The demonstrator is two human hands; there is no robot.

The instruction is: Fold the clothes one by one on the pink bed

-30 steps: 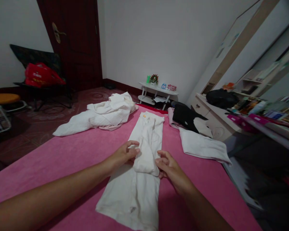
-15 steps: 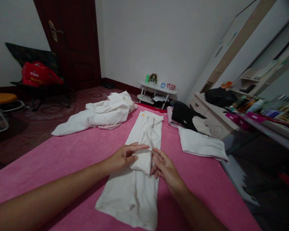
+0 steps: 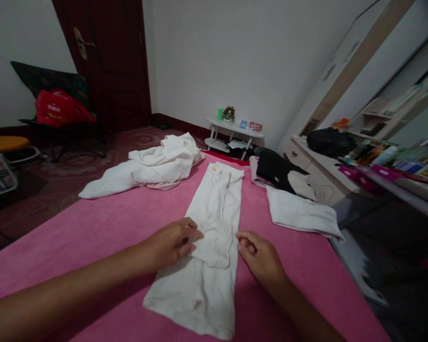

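Two hands flank the folded white garment (image 3: 214,223): left hand (image 3: 174,242) pressed flat at nine o'clock, right hand (image 3: 262,256) half-curled at three.

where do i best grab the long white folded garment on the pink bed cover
Likely mid-length on the long white folded garment, where a flap lies doubled: pinch both long edges from the sides, left hand and right hand. It lies flat and narrow on the pink bed cover, its edges free.
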